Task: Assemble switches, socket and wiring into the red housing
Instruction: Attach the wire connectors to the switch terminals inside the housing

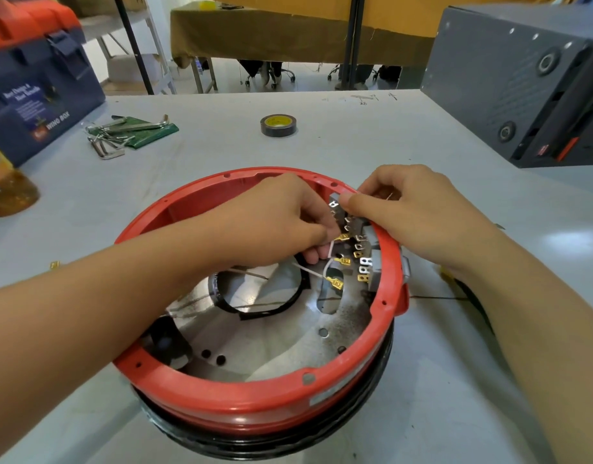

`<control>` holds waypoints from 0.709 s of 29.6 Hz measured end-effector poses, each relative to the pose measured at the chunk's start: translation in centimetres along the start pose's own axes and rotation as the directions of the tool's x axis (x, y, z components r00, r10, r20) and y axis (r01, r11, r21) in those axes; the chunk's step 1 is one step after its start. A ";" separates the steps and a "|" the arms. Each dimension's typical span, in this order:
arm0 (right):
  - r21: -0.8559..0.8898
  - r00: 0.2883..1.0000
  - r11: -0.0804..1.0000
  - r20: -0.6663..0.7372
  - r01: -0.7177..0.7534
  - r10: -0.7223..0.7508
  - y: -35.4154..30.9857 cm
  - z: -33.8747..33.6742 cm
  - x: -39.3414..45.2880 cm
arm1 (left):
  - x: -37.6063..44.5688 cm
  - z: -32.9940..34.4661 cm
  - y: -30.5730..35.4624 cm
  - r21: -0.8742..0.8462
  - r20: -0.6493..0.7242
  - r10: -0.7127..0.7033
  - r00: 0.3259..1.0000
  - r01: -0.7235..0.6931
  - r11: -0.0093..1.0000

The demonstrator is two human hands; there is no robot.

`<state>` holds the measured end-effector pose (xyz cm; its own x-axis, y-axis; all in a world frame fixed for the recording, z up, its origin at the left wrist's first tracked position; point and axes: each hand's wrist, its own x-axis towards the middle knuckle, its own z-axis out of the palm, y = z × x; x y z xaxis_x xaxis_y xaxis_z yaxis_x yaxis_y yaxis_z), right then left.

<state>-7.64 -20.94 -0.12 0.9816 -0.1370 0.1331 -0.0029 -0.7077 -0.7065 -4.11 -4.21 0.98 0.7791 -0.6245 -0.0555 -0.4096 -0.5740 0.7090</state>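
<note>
Reaching inside the red housing (pixel 221 396), a white wire (pixel 330 250) is pinched by the left hand (pixel 278 222). The grey switches (pixel 372 242) at the housing's right wall are gripped by the right hand (pixel 412 212).

My left hand (pixel 281 219) covers whatever its curled fingertips pinch among the white wires (pixel 325 267), and my right hand (pixel 412 212) hides the top of the grey switches (pixel 372 242) and the red housing (pixel 255 396) rim beneath it, so I cannot tell what its fingers grip. The blue toolbox (pixel 37 95) and amber bottle (pixel 7 192) are cut off at the left edge, the grey machine (pixel 523 78) at the right. The toolbox's small print is too blurred to read.
</note>
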 end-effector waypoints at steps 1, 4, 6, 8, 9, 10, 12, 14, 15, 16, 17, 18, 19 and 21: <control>-0.020 1.000 1.000 0.005 -0.004 0.004 0.0 -0.1 0.0 | 0.0 -0.1 -0.1 0.004 0.004 0.003 1.000 -0.003 1.000; -0.058 1.000 0.998 0.026 -0.014 0.015 -0.2 -0.2 -0.1 | -0.1 -0.3 -0.2 0.064 0.006 0.043 0.999 -0.044 0.997; -0.055 0.999 0.998 0.037 -0.017 0.019 -0.2 -0.2 -0.1 | -0.2 -0.4 -0.2 0.142 0.008 0.088 0.996 -0.088 0.986; -0.055 0.999 0.998 0.041 -0.020 0.023 -0.3 -0.2 -0.1 | -0.1 -0.5 -0.3 0.206 0.007 0.118 0.993 -0.116 0.972; -0.055 0.999 0.998 0.042 -0.021 0.023 -0.3 -0.2 -0.1 | -0.1 -0.5 -0.3 0.233 0.002 0.133 0.991 -0.130 0.964; -0.056 0.999 0.998 0.042 -0.021 0.023 -0.3 -0.1 -0.1 | 0.0 -0.4 -0.3 0.257 -0.002 0.149 0.989 -0.143 0.956; -0.066 0.999 0.998 0.037 -0.021 0.023 -0.3 -0.1 0.0 | 0.1 -0.4 -0.4 0.286 -0.004 0.178 0.984 -0.169 0.943; -0.081 0.999 0.996 0.036 -0.024 0.027 -0.3 0.0 0.0 | 0.2 -0.3 -0.6 0.306 0.001 0.207 0.978 -0.198 0.931; -0.087 0.999 0.996 0.034 -0.024 0.027 -0.3 0.0 0.0 | 0.3 -0.3 -0.6 0.319 0.005 0.220 0.975 -0.210 0.924; -0.091 0.999 0.996 0.032 -0.021 0.024 -0.3 0.0 0.0 | 0.3 -0.2 -0.6 0.333 0.006 0.232 0.973 -0.221 0.917; -0.093 0.999 0.996 0.030 -0.018 0.020 -0.3 0.0 0.0 | 0.4 -0.2 -0.6 0.344 0.003 0.240 0.971 -0.226 0.911; -0.093 0.999 0.996 0.029 -0.016 0.019 -0.3 0.0 0.0 | 0.4 -0.2 -0.7 0.352 -0.002 0.246 0.969 -0.229 0.907; -0.091 0.999 0.996 0.029 -0.015 0.018 -0.3 0.0 0.0 | 0.4 -0.2 -0.7 0.357 -0.006 0.250 0.968 -0.231 0.905; -0.086 1.000 0.996 0.027 -0.013 0.015 -0.3 0.1 0.1 | 0.5 -0.2 -0.7 0.363 -0.011 0.259 0.966 -0.238 0.901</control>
<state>-7.58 -20.70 0.05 0.9862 -0.1289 0.1036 -0.0319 -0.7627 -0.6460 -3.37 -3.98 0.59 0.6512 -0.7463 0.1379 -0.7266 -0.5606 0.3972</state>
